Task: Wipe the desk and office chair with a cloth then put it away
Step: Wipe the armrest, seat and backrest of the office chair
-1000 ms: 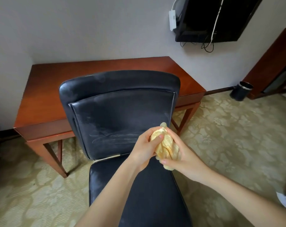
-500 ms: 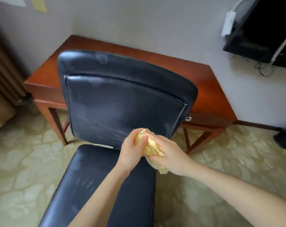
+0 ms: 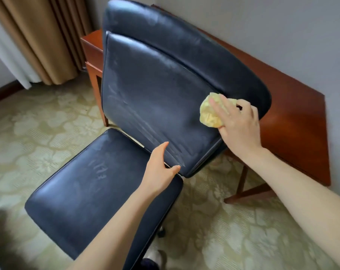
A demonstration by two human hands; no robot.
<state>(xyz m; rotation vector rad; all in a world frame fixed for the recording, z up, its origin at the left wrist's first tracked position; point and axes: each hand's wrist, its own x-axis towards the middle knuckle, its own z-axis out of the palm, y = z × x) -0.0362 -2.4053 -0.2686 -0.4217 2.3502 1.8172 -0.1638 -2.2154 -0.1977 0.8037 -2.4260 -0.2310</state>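
Note:
A black leather office chair (image 3: pixel 153 90) fills the middle of the view, its backrest and seat streaked with wipe marks. My right hand (image 3: pixel 236 122) presses a crumpled yellow cloth (image 3: pixel 209 113) against the right side of the backrest. My left hand (image 3: pixel 160 170) hovers open, fingers apart, by the gap where the backrest meets the seat, holding nothing. The reddish wooden desk (image 3: pixel 293 117) stands behind the chair along the wall, mostly hidden by the backrest.
Tan curtains (image 3: pixel 42 36) hang at the upper left beside the desk's left end. Patterned beige carpet (image 3: pixel 38 123) covers the floor around the chair. A grey wall (image 3: pixel 262 22) backs the desk. A dark blurred shape sits at the bottom left corner.
My hands have parted: the left let go of the cloth and dropped toward the seat, while the right carried the cloth up onto the backrest's right side. The view swung left.

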